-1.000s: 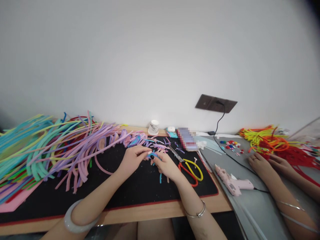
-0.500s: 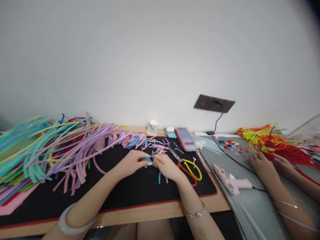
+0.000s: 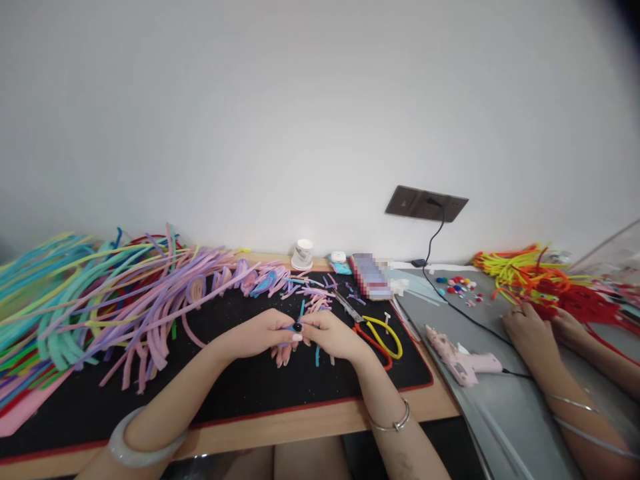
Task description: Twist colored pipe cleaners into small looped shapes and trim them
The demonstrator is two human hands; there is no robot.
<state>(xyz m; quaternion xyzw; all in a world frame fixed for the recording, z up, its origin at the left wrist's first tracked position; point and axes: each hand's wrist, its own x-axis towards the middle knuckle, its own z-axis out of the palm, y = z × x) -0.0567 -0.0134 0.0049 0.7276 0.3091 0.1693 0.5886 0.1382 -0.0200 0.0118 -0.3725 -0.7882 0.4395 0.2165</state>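
My left hand [image 3: 264, 333] and my right hand [image 3: 327, 335] meet over the black mat [image 3: 240, 393], fingertips pinched together. Between them is a small blue pipe cleaner piece [image 3: 291, 327], mostly hidden by the fingers, so its full shape does not show. Just behind the fingertips a short blue-green strip [image 3: 303, 308] sticks up; I cannot tell whether it is part of the held piece. A loose blue strip [image 3: 317, 355] lies by my right hand. Beyond it are pink and purple cut bits [image 3: 317, 301] and scissors [image 3: 381, 340] with yellow and orange handles.
Long pastel pipe cleaners [image 3: 145, 300] heap over the left side. At the back stand a paper cup [image 3: 303, 254] and a phone [image 3: 373, 277]. To the right lie a pink glue gun [image 3: 465, 360], its black cord and pompoms [image 3: 456, 285]. A co-worker's hands [image 3: 535, 333] handle red pieces.
My left hand has turned, so its lower fingers now show beneath the pinch. Less of the blue piece is visible between the fingertips. The view has shifted slightly.
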